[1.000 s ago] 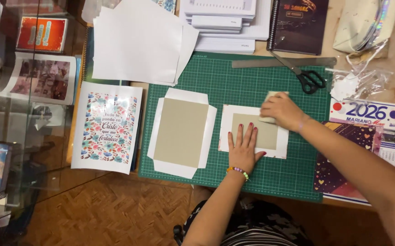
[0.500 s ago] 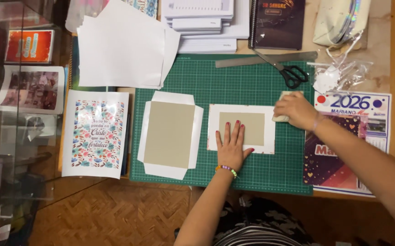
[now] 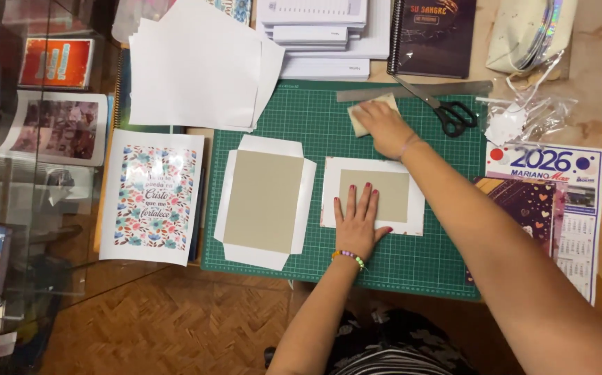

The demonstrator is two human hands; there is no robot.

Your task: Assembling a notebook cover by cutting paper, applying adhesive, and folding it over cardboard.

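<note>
Right grip [image 3: 384, 128] seemingly around cream pad [image 3: 365, 113]; left hand [image 3: 358, 226] flat on board [image 3: 374, 196].

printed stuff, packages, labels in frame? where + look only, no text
Floral print sheet: left of green cutting mat, white, multicoloured flowers.
Wall calendar: right edge, white, purple heart panel.
Spiral notebook: top, dark cover.
Orange card: top left.
Clear plastic bag: right of scissors.

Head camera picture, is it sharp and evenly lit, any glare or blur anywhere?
Head view: cutting mat, both hands (left, right) sharp and evenly lit, shadows soft; glass case at left dim with reflections; foil pouch shows slight glare.
</note>
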